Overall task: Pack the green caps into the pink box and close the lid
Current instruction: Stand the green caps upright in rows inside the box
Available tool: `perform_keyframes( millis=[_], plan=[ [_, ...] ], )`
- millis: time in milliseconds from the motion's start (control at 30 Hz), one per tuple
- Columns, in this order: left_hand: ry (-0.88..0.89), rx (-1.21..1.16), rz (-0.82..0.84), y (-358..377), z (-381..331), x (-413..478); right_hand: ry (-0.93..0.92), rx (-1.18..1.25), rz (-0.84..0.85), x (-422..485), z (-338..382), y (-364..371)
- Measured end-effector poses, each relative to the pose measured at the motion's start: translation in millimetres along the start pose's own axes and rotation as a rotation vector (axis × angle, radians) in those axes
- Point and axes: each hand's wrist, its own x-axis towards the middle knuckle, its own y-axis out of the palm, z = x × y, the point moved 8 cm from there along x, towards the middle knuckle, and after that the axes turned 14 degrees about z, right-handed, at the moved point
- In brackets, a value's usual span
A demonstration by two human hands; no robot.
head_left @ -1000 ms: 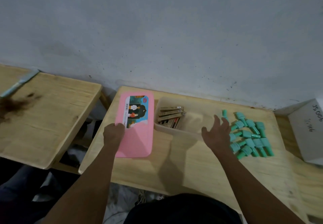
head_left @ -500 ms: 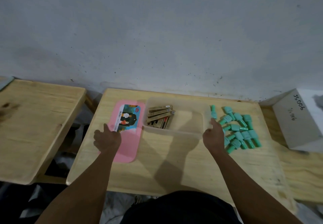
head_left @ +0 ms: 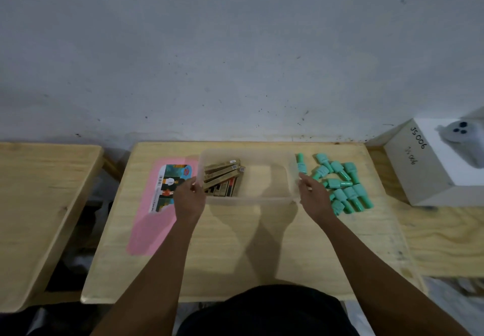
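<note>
Our left hand (head_left: 189,196) pinches the left rim of the translucent box (head_left: 251,200), and our right hand (head_left: 311,194) meets its right wall, grip unclear. We judge the thin plastic light and flexible, best held at both ends. Small hard green caps (head_left: 343,194) heap just right; the flat pink lid (head_left: 149,231) lies left.

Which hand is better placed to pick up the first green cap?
The right hand: it holds the right end of the clear box, just beside the green caps. The left hand is at the far end, by the pink lid.
</note>
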Motion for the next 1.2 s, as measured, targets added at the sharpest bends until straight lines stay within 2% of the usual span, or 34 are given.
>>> perform_keyframes(
  millis=[167,267,467,600,933,1000,1100,1200],
  plan=[
    [-0.046,0.023,0.009,-0.1,-2.4,4.0,0.166,-0.199,-0.108,23.2,-9.5,-38.9],
    [-0.062,0.042,0.007,-0.8,-4.8,3.7,0.157,-0.357,-0.028,47.0,1.6,-43.0],
    [-0.099,0.068,0.014,-3.0,-7.5,4.8,0.27,-0.454,0.134,86.7,7.5,-34.6],
    [-0.11,0.121,0.009,-2.7,-11.0,4.4,0.337,-0.544,0.129,96.3,8.9,-27.9],
    [-0.138,0.151,-0.033,1.6,-12.8,2.4,0.3,-0.221,0.15,102.6,-10.1,-21.2],
    [-0.039,0.242,-0.09,5.6,-32.0,-0.6,0.243,-0.163,0.102,97.8,-5.3,-29.2],
    [0.281,0.308,-0.087,37.9,-96.4,-11.9,0.155,-0.099,0.039,83.7,0.0,-47.4],
    [0.606,0.23,0.174,101.3,-168.0,-35.1,0.147,0.029,-0.023,65.2,-12.9,-69.7]
  ],
)
